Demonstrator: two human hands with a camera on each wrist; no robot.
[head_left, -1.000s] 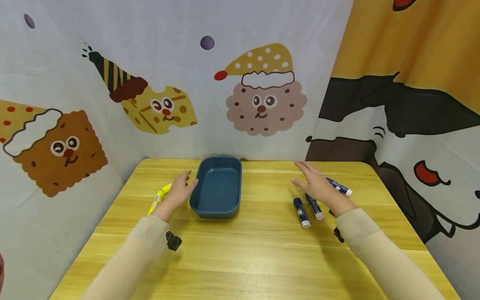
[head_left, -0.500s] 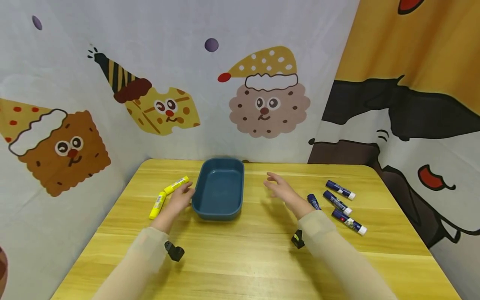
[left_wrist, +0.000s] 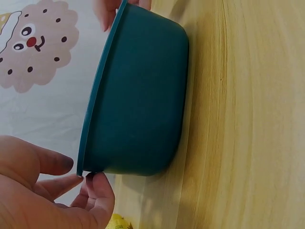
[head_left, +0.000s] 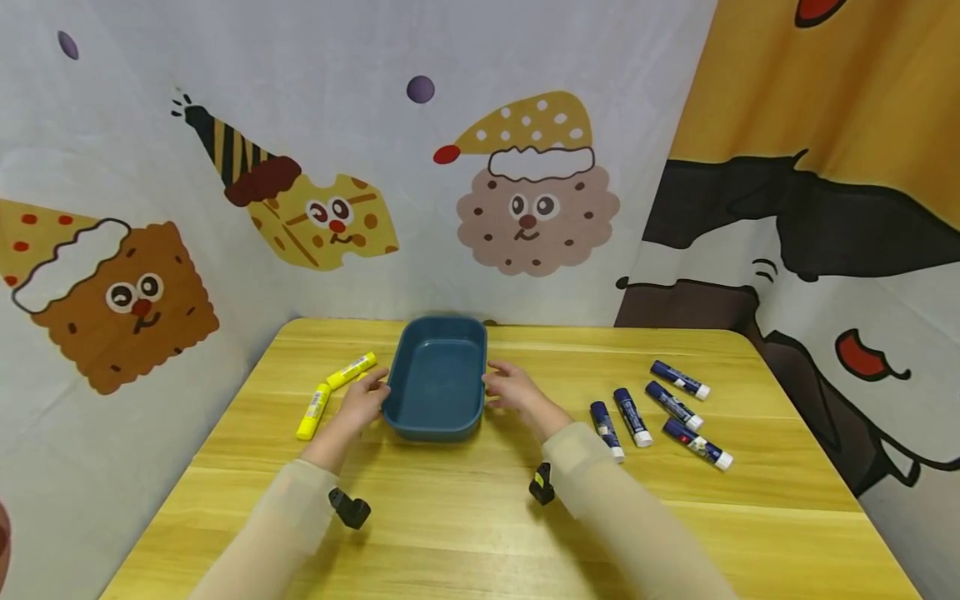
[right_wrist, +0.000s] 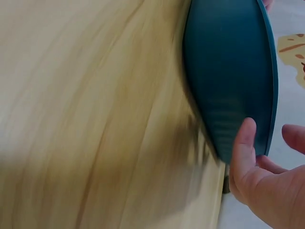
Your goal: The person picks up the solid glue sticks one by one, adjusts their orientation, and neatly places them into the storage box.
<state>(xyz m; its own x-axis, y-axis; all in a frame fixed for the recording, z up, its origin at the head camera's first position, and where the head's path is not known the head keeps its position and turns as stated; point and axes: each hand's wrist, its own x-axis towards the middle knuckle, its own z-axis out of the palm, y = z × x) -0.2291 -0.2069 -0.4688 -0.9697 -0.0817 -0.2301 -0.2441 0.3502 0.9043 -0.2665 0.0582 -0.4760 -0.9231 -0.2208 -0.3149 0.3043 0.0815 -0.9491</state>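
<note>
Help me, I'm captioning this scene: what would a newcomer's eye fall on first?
Probably the blue bin near the far edge of the table, with the left hand and right hand at its opposite sides. Next might come the bright yellow tubes lying to its left and the five dark blue tubes to its right. Behind, the pink cartoon biscuit in a spotted hat on the backdrop also stands out.
</note>
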